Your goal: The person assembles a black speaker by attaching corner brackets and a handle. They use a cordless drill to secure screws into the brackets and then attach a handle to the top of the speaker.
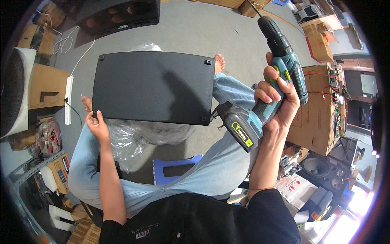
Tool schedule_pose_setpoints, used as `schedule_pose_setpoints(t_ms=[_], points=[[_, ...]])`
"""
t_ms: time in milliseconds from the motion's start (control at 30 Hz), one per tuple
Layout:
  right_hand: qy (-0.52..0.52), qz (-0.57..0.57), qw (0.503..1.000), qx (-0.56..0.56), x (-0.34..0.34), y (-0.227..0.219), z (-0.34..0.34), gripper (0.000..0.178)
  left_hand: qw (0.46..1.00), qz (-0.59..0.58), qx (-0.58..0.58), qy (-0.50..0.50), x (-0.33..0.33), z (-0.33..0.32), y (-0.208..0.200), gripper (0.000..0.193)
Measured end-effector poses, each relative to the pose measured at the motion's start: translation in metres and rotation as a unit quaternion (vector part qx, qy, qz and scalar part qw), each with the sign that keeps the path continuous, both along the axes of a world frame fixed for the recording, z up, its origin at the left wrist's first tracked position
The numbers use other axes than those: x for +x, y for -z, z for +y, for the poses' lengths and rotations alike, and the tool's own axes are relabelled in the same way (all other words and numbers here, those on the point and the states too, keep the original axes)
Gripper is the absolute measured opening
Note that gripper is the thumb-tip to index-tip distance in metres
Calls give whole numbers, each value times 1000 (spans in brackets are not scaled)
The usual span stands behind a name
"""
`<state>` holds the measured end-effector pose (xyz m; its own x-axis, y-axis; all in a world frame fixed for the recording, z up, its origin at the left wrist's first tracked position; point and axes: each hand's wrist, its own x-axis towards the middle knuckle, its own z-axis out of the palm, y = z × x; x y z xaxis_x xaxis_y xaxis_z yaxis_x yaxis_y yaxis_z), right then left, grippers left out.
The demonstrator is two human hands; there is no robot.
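A black speaker cabinet (152, 87) lies before me with its flat, slightly curved-edged face up, between my knees. Small black feet sit at its corners, such as the far-right foot (208, 62). My left hand (98, 125) is at the near-left corner, thumb and fingers pinched on a small black foot (94, 113) there. In my right hand (278, 95) is a teal and black cordless drill (290, 65), raised right of the cabinet and apart from it. Its bit points up and away, and its battery hangs toward me. The drill's shadow falls across the cabinet.
Clear plastic wrap (162, 132) spreads under and around the cabinet. A blue plastic stool (174, 166) is between my legs. At left lie a white power strip (68, 99) and cables. A large cardboard box (317, 110) stands right; a black speaker (118, 16) stands far left.
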<state>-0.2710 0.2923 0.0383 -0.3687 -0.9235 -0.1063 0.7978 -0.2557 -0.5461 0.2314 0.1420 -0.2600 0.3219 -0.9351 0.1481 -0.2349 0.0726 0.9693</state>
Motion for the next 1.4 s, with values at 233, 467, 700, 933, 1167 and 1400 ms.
schedule_pose_setpoints(t_ms=[233,467,700,933,1167,1400], points=[[-10,15,1000,18,6,4,-2,72,997,-64,-15,-35,-3,0,0,37],[-31,54,997,34,28,5,-16,71,996,-44,-19,-70,-21,6,-24,32],[-92,163,976,107,69,10,-48,75,992,-56,-28,-114,-17,7,-10,32],[-249,318,899,169,152,-2,-85,71,989,-60,-41,-126,-19,8,-20,34],[-412,542,707,195,244,-3,-145,18,987,-77,-40,-139,-15,9,-28,35],[-512,622,572,157,295,15,-194,18,985,-67,-68,-142,-17,10,-27,35]])
